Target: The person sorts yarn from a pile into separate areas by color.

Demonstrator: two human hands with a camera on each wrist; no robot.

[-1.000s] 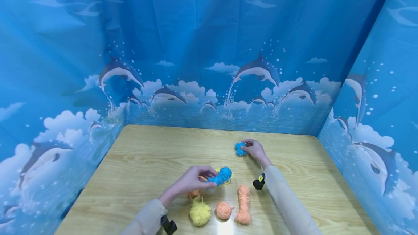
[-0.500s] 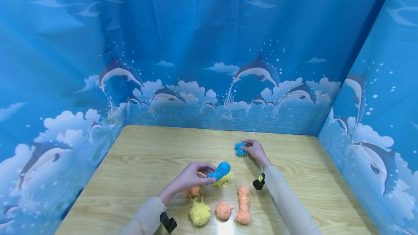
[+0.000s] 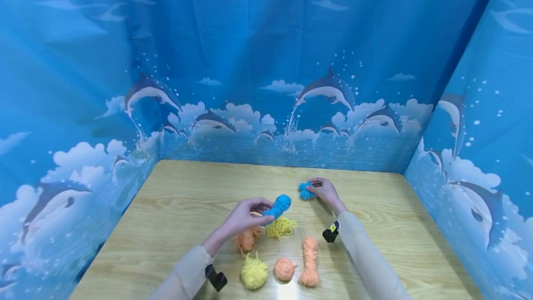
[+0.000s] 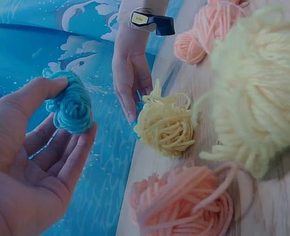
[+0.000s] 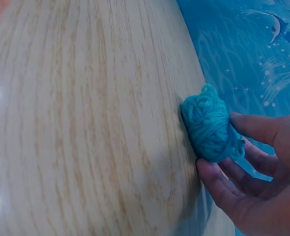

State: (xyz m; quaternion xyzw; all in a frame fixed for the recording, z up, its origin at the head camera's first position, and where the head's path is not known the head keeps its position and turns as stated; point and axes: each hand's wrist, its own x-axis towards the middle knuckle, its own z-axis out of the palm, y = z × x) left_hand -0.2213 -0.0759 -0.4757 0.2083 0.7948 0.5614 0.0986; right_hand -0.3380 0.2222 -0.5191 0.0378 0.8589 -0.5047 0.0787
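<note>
My left hand (image 3: 244,216) pinches a long blue yarn skein (image 3: 281,205) between thumb and fingers, held up above the table. In the left wrist view that blue skein (image 4: 72,104) shows end-on, with the thumb over its top. Farther back and to the right, my right hand (image 3: 325,190) grips a smaller blue yarn bundle (image 3: 306,191) at the tabletop. The right wrist view shows this bundle (image 5: 207,125) with the thumb on one side and fingers on the other. A loose yellow yarn bundle (image 3: 281,228) lies just below the left hand's skein.
An orange yarn bundle (image 3: 246,240) lies under the left wrist. Nearer the front are a fluffy yellow yarn ball (image 3: 254,272), a small orange yarn ball (image 3: 285,269) and a long orange skein (image 3: 310,261). A blue dolphin-print curtain (image 3: 250,59) surrounds the wooden table (image 3: 187,189).
My left hand has lifted the long blue skein up and away from the yellow bundle, which now shows fully. The right hand stays in place with its blue bundle.
</note>
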